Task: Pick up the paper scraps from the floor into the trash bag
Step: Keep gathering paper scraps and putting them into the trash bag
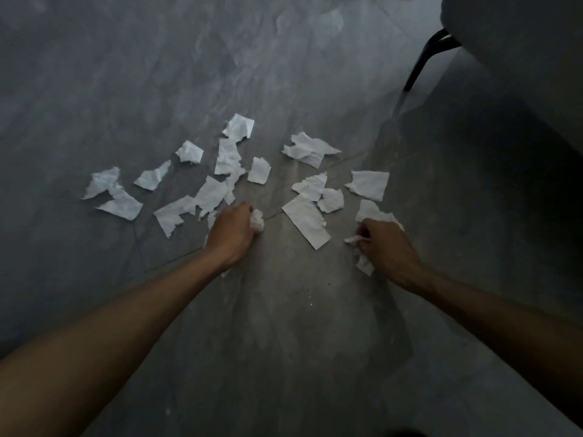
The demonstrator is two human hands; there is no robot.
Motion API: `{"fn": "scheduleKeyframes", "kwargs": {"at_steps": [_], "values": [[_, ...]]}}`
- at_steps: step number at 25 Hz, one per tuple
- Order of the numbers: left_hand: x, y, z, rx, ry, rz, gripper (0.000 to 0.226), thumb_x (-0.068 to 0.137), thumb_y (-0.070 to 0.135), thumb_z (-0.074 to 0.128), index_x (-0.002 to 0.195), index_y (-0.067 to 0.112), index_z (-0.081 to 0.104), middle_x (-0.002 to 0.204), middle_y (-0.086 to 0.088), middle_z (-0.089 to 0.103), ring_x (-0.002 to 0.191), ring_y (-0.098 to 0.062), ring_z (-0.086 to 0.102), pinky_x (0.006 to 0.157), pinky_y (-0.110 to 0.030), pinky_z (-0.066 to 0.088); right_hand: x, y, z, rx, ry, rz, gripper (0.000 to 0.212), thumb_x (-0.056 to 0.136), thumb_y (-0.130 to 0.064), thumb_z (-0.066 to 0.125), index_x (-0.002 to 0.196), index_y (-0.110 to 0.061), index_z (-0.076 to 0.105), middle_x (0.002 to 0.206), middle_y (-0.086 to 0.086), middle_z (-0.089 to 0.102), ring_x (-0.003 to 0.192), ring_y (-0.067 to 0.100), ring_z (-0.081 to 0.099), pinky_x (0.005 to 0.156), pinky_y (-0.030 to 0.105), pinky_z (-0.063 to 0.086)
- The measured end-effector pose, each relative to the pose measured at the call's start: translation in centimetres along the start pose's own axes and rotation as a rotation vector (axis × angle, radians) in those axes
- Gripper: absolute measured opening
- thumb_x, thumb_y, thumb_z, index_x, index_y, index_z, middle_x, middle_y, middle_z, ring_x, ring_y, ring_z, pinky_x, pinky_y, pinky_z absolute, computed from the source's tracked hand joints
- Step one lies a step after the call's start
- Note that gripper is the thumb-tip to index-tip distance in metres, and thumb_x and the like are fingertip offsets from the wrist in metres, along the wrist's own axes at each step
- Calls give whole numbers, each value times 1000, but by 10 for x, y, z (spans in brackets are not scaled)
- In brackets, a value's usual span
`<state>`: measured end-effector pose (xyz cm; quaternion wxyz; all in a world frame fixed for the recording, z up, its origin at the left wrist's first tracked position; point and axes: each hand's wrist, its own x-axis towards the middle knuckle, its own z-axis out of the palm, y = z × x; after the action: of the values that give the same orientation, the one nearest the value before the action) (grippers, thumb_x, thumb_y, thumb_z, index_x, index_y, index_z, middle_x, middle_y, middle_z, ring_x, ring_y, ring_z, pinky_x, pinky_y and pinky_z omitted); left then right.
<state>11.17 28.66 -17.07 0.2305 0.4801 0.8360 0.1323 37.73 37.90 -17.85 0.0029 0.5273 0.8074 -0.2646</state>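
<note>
Several torn white paper scraps (217, 190) lie scattered across the grey floor (284, 310), from the left to the right of centre. My left hand (232, 231) is down at the floor, fist closed around a crumpled scrap (257, 219) that sticks out at the thumb side. My right hand (386, 247) is also closed, gripping crumpled scraps (362, 258) that hang out below and to the left of the fingers. A long rectangular scrap (307, 220) lies flat between the two hands. No trash bag is in view.
A dark chair leg (424, 59) slants down at the upper right under a grey seat (520, 42). Deep shadow covers the floor along the right side. A floor tile seam (176, 260) runs diagonally under the left hand.
</note>
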Motion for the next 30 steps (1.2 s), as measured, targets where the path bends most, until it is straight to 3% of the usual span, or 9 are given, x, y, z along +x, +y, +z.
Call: {"fn": "scheduleKeyframes", "kwargs": {"at_steps": [5, 8, 11, 14, 18, 23, 25, 27, 30], "values": [[-1, 5, 3, -27, 14, -6, 9, 85, 17, 62, 85, 9, 66, 96, -12, 70, 86, -26, 63, 70, -36, 48, -14, -14, -14, 229, 11, 60, 7, 89, -20, 59, 86, -16, 64, 84, 2, 66, 75, 16, 59, 62, 24, 41], [-8, 17, -14, -8, 5, 93, 12, 84, 18, 62, 86, 8, 69, 97, -11, 72, 86, -24, 64, 71, -34, 49, -27, -37, -25, 627, -3, 132, 10, 86, -21, 62, 83, -13, 65, 81, 6, 70, 70, 18, 63, 66, 33, 51], [-19, 37, -63, 0, 13, 233, 13, 82, 21, 66, 89, 11, 70, 86, -6, 70, 80, -19, 63, 69, -30, 49, -36, -71, -34, 1015, -123, 200, 9, 87, -16, 63, 82, -9, 65, 78, 8, 67, 70, 16, 61, 68, 30, 52], [-42, 46, -134, -3, 52, 306, 11, 78, 21, 68, 86, 13, 71, 76, 0, 68, 70, -11, 60, 59, -12, 41, -46, -115, -43, 1167, -257, 150, 9, 87, -12, 62, 78, -10, 65, 69, 1, 65, 69, 14, 59, 67, 27, 50], [-106, 22, -222, -36, 161, 239, 6, 74, 23, 74, 79, 23, 70, 60, 12, 60, 57, 4, 53, 53, -4, 35, -66, -185, -58, 1123, -395, -44, 12, 87, -14, 62, 77, -13, 67, 64, -6, 67, 65, 6, 63, 67, 24, 51], [-203, -65, -295, -11, 284, 76, 12, 69, 24, 80, 75, 23, 70, 65, 6, 68, 58, 3, 54, 58, -10, 38, -98, -310, -70, 877, -504, -358, 13, 88, -13, 62, 87, 0, 64, 74, 5, 58, 71, 10, 58, 68, 21, 54], [-240, -113, -309, -13, 311, -51, 13, 68, 24, 81, 72, 23, 68, 66, 7, 70, 59, 3, 56, 57, -11, 38, -114, -360, -67, 750, -516, -476, 16, 88, -11, 62, 86, 5, 62, 74, 8, 58, 70, 11, 58, 68, 18, 56], [-278, -163, -315, -1, 319, -214, 15, 67, 27, 81, 70, 23, 67, 66, 8, 69, 60, 5, 56, 56, -12, 39, -131, -408, -58, 650, -533, -577, 19, 86, -12, 64, 88, 7, 62, 78, 14, 63, 72, 17, 62, 72, 25, 56], [-327, -231, -305, 16, 301, -450, 17, 67, 30, 81, 67, 26, 65, 65, 11, 66, 65, -1, 61, 57, -19, 42, -155, -476, -34, 564, -542, -691, 14, 84, -16, 67, 86, -2, 66, 83, 14, 71, 75, 20, 68, 74, 30, 57]]}}
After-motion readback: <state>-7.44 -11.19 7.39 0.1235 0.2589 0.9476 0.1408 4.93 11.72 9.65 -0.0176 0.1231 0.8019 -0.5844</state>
